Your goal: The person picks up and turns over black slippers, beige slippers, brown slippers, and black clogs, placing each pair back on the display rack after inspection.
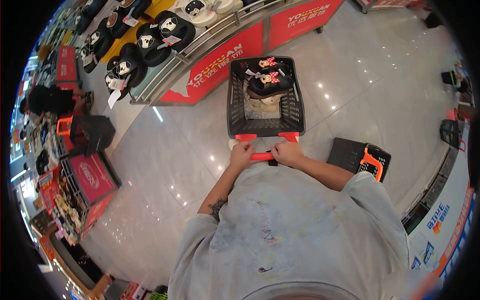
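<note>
At the basket (pixel 237 107), left hand (pixel 242 154) and right hand (pixel 286 151) clasp its handle (pixel 261 156).

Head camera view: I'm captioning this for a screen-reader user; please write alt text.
The left hand and right hand grip the orange handle of a dark grey shopping basket holding black slippers with red bows. It stands on a glossy tiled floor beside a red display rack of more black slippers.

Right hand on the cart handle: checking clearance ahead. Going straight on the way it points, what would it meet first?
Probably the near wall of the grey basket, just beyond the orange handle that the right hand holds; depth is hard to judge.
</note>
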Motion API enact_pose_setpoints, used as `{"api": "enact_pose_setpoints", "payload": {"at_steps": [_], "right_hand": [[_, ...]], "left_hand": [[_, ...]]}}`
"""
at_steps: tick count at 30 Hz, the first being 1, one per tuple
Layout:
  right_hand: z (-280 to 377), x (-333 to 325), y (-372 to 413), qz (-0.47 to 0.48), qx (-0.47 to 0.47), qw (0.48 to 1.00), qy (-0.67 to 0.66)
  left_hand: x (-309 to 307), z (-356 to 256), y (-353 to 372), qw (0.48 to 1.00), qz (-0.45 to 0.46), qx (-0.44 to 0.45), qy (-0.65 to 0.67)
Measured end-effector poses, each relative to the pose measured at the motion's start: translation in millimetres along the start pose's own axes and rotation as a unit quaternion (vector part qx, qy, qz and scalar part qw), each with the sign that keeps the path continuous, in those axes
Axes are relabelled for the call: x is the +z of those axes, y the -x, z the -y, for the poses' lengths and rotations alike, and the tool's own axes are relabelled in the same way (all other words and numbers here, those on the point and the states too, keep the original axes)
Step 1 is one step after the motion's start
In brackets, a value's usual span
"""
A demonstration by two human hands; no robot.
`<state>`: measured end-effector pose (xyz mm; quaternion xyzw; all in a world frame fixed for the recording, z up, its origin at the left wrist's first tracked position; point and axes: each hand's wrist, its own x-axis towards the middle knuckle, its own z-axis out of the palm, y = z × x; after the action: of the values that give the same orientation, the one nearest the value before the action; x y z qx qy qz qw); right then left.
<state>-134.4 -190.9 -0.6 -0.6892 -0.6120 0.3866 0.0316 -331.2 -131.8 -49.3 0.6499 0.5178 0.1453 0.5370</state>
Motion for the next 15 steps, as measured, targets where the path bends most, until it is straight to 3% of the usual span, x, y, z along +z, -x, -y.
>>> {"api": "enact_pose_setpoints", "payload": {"at_steps": [2, 4, 6, 12, 15], "right_hand": [[11, 9, 0, -0.062, 0.057, 0.996, 0.031], [24, 5, -4, -0.056, 0.067, 0.996, 0.028], [36, 4, -8, -0.058, 0.076, 0.995, 0.021], [65, 25, -22, -0.221, 0.115, 0.968, 0.003], [71, 26, -31, -0.243, 0.132, 0.961, -0.013]], "left_hand": [[-14, -4, -15, 0.999, 0.024, 0.036, -0.005], [-31, -13, -26, 0.994, 0.066, 0.078, -0.026], [-40, -1, -41, 0.991, 0.092, 0.087, -0.030], [-62, 9, -81, 0.978, 0.160, 0.126, -0.053], [-69, 0, -103, 0.973, 0.172, 0.135, -0.077]]}}
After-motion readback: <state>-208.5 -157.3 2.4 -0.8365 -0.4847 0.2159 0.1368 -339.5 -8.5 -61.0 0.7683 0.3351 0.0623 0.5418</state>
